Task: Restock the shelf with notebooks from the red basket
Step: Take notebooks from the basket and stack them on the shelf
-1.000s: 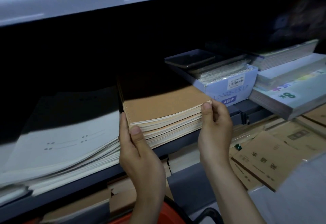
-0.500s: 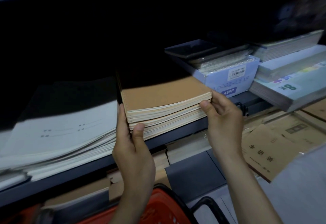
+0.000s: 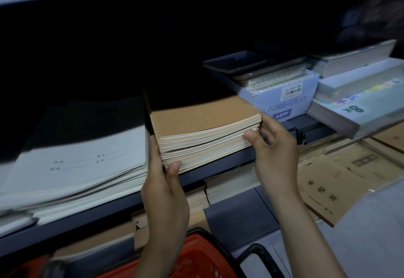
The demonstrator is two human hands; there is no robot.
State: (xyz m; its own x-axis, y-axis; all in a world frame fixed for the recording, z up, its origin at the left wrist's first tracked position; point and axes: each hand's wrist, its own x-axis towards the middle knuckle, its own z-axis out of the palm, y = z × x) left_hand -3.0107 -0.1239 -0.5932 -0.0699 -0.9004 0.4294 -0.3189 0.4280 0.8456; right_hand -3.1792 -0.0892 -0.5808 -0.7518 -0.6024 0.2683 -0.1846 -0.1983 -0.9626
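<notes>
At the far left we see a pile of pale notebooks point(image 3: 76, 164) lying flat on the shelf point(image 3: 98, 218), its lower covers fanning out over the dark front edge. Its back half is lost in shadow.

Just to the right of that pile, the left hand point(image 3: 164, 192) reaches up from below. Its fingers run straight up the left side of the brown notebooks point(image 3: 203, 129), in the narrow gap beside the pale pile, and its thumb presses on the front edge low down, so it pinches that near corner.

The brown notebooks stand as one stack on the same shelf, spines to the left and page edges facing us, with the rear part in the dark. The upper covers bow slightly at the front.

Below, between the two forearms, we see the red basket point(image 3: 203, 258) with its black rim and handle. We cannot tell what is in it.

The right hand point(image 3: 273, 146) holds the stack's near right corner. Its thumb lies on the front page edges and its fingers curl round the right side.

Just beyond that hand sits a pale blue box point(image 3: 284, 105) marked A6PP, touching or almost touching the stack's far right edge. A dark tray point(image 3: 236, 62) rests on top of it. Further right lie thick pads point(image 3: 354, 111), one labelled 8K. On the level below them we see brown paper booklets point(image 3: 328, 186), and a grey sleeve point(image 3: 371, 234) fills the lower right corner.
</notes>
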